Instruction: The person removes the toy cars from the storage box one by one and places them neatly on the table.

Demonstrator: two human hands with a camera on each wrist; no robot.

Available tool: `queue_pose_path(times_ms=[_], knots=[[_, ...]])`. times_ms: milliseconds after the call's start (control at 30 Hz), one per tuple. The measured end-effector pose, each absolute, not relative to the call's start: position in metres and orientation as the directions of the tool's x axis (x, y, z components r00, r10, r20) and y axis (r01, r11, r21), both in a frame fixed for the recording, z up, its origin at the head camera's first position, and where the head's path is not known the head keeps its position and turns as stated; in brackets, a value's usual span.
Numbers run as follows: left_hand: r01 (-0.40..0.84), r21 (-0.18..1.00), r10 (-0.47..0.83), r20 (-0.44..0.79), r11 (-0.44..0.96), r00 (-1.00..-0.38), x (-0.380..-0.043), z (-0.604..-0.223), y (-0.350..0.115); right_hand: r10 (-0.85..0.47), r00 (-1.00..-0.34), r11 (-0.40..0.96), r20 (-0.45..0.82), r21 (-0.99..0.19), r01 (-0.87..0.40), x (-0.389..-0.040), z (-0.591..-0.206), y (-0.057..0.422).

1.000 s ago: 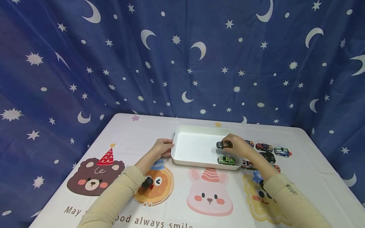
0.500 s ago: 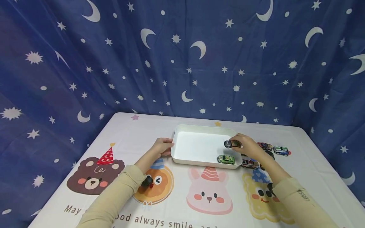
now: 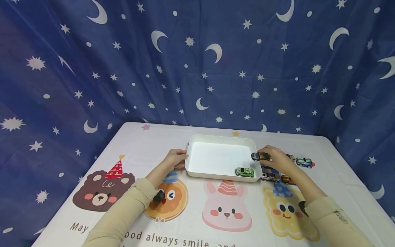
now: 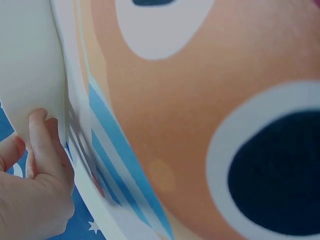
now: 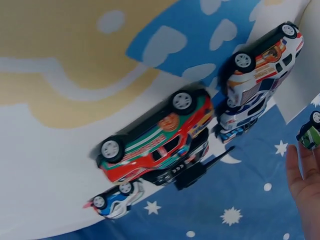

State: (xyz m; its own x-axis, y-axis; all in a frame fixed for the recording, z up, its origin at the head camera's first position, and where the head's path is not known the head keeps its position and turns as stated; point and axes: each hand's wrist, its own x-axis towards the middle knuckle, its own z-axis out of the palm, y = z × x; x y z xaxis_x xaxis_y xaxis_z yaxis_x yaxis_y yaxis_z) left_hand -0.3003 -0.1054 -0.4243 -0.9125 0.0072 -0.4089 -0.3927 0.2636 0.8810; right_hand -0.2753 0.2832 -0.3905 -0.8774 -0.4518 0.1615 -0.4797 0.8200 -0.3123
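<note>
My left hand grips the left end wall of a white tray; in the left wrist view, the thumb and fingers lie around its edge. Over the tray's right rim, my right hand pinches a dark toy car with a brown-orange rear. At the right edge of the right wrist view, this car shows at my fingertips, partly cut off. A green toy car sits inside the tray, in its front right corner.
Several toy cars stand right of the tray, partly hidden by my right hand: a white-orange one, a red-green one, and a white-blue-green one farther right. A printed cloth covers the table; a starry blue curtain hangs behind.
My right hand has moved right with the dark toy car, from over the tray's inside to its right rim. The left hand and the green car stay where they were.
</note>
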Motion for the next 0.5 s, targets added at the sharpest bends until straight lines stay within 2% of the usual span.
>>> queue_pose_path(times_ms=[500], knots=[[-0.396, 0.883, 0.015, -0.413, 0.252, -0.911, -0.301, -0.425, -0.105, -0.393, -0.908, 0.875, 0.148, -0.243, -0.418, -0.261, -0.387, 0.326]])
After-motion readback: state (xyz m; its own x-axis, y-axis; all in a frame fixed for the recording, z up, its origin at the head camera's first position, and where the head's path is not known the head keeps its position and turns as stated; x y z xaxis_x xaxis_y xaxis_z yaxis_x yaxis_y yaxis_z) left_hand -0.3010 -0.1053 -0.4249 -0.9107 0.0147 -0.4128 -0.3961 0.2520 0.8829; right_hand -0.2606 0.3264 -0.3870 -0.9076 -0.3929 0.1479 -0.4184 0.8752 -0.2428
